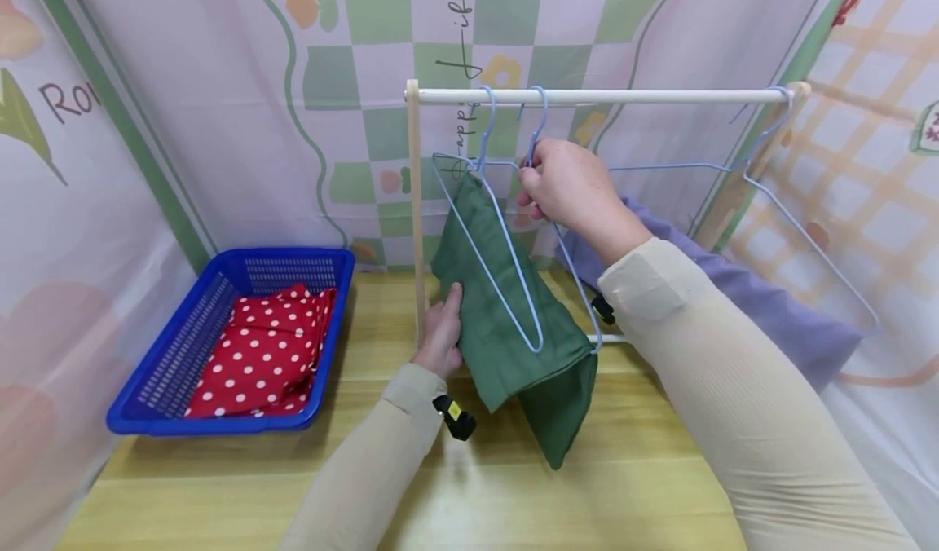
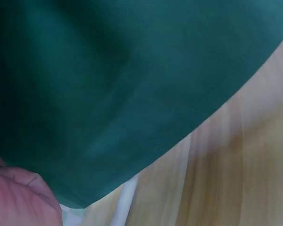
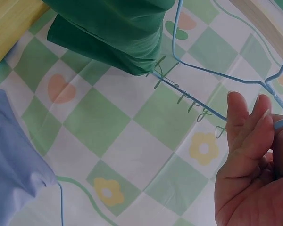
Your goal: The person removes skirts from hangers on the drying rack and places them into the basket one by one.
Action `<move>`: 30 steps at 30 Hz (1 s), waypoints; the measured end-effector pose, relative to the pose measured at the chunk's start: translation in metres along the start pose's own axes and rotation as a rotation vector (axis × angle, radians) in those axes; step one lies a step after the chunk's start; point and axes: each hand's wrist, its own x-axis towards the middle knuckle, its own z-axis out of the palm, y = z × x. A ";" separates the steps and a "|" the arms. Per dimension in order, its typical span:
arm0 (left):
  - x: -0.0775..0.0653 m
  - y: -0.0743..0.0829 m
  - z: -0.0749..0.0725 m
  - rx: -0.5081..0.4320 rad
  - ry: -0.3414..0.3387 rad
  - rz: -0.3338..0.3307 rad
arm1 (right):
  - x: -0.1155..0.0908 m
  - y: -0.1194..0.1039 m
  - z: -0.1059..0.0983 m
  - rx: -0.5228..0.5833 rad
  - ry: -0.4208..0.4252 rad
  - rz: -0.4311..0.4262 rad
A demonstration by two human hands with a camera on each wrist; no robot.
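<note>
My right hand (image 1: 568,188) pinches the neck of a light blue hanger (image 1: 538,123) just under its hook, which loops over the white rod. Folded green cloth (image 1: 506,290) drapes over this hanger's lower bar and slants down towards me. At the cloth's left edge is my left hand (image 1: 443,335), thumb on the near side and the other fingers mostly hidden. The left wrist view shows that hand (image 2: 23,197) against the green cloth (image 2: 146,84). A second blue hanger (image 1: 502,233) hangs bare on the rod, in front of the cloth.
A wooden-ended rack carries the white rod (image 1: 660,96). On its right, another blue hanger (image 1: 814,241) bears purple cloth (image 1: 778,306). A blue basket (image 1: 157,425) at the left contains red polka-dot cloth (image 1: 257,355). Patterned curtains surround the wooden table (image 1: 550,510).
</note>
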 end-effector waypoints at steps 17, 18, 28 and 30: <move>-0.001 -0.013 -0.015 0.052 -0.052 0.046 | 0.002 -0.002 0.000 0.003 -0.012 0.010; -0.001 -0.014 -0.016 0.046 -0.054 0.048 | 0.001 -0.002 0.000 0.003 -0.010 0.009; -0.008 -0.019 -0.020 0.082 -0.049 0.059 | 0.001 -0.002 0.000 -0.005 -0.012 0.011; -0.008 -0.021 -0.021 0.089 -0.037 0.062 | 0.000 -0.002 0.000 -0.003 -0.013 0.013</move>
